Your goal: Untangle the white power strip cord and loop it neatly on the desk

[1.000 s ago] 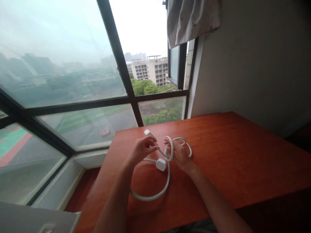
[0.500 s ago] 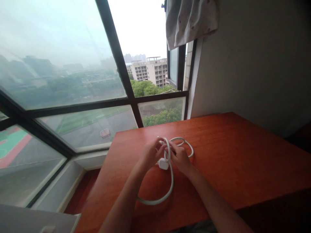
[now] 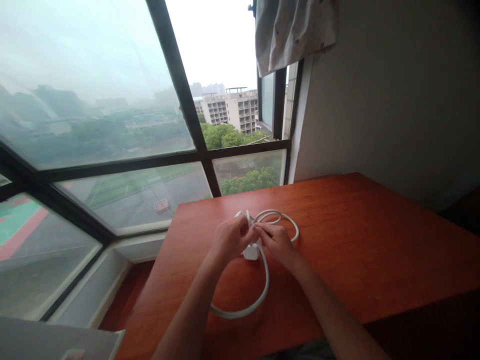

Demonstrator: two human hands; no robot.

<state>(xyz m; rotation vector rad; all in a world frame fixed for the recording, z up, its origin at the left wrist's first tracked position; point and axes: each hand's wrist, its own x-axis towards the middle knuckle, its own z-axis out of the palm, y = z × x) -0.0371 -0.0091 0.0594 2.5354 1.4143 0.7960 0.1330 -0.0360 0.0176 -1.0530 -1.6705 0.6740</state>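
Note:
A thick white cable (image 3: 267, 282) curves over the reddish-brown wooden table in the head view. One loop sweeps toward me under my left forearm, and smaller coils lie beyond my right hand. My left hand (image 3: 231, 239) is closed round part of the cable, its thumb meeting the other hand's fingertips. My right hand (image 3: 278, 244) pinches at the cable there, though its fingertips partly hide what they grip. Just below the fingers sits a white block-shaped plug (image 3: 251, 252). Past my left knuckles a small white end piece shows, mostly hidden.
The wooden table (image 3: 375, 240) stretches to the right, with its left edge near the window. Dark window frames (image 3: 131, 167) rise at the left and back. A curtain (image 3: 296, 35) hangs above, beside a grey wall (image 3: 375, 100). A pale surface (image 3: 56, 337) juts in at lower left.
The cable loop that stood up between my fingers has dropped from above them. My hands have drawn together at the fingertips, and a white piece now shows past my left hand.

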